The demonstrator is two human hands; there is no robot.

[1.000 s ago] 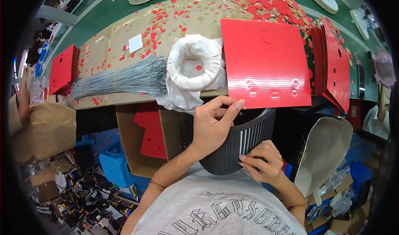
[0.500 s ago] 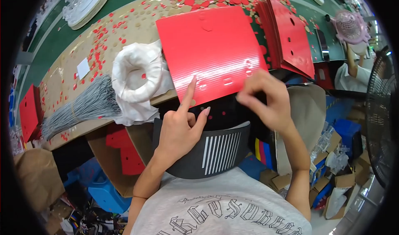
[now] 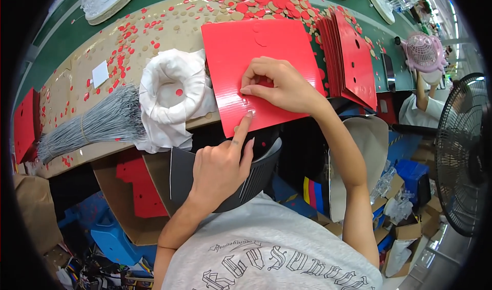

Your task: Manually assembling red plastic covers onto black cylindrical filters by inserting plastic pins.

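A glossy red corrugated sheet (image 3: 230, 49) lies on the table edge in front of me, with punched outlines in its surface. The index finger of my left hand (image 3: 219, 168) is stretched out, its tip on the sheet's near part; the thumb stands apart and the other fingers are bent. Above the middle of the sheet my right hand (image 3: 284, 86) is closed, thumb and fingertips drawn together. Whatever may be between those fingertips is too small to make out. A dark slotted bin (image 3: 236, 193) sits below the sheet, against my shirt.
Left of the sheet are a white cloth-wrapped ring (image 3: 192, 92) and a bundle of grey wires (image 3: 89, 128). Punched red and brown discs (image 3: 266, 2) scatter behind it. Red sheets (image 3: 353, 59) stand stacked at right, near a pink fan (image 3: 424, 52) and a black fan (image 3: 464, 151).
My right hand has moved left from the sheet's right edge to over its middle. My left fingertip has shifted slightly lower and right. The bin appears turned and further left.
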